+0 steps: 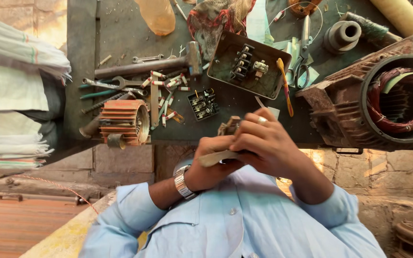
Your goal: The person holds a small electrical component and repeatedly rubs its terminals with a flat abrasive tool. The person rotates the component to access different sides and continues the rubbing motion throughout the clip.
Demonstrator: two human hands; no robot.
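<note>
Both hands meet close to the chest, just in front of the near edge of the table [120,28]. The left hand [211,165], with a metal watch [182,182] on its wrist, is curled around a flat, pale strip [216,156] that sticks out to the left between thumb and fingers. The right hand [264,143], a ring on one finger, is closed over the left from the right side, its fingers bent down onto a small brownish part [229,126] that pokes up between the two hands; what that part is cannot be told.

On the dark table beyond, a black terminal block [202,104] lies just beyond the hands. Farther away sits a rusty open metal box [225,71] with terminals inside, and beside it to the right a yellow-handled tool [284,86] and scissors [302,62]. To the left lie a hammer [158,64], spanners [115,85] and an orange finned motor cover [123,122]. At the right edge stands a large rusty motor housing [340,105] with copper windings [397,100] showing in its bore.
</note>
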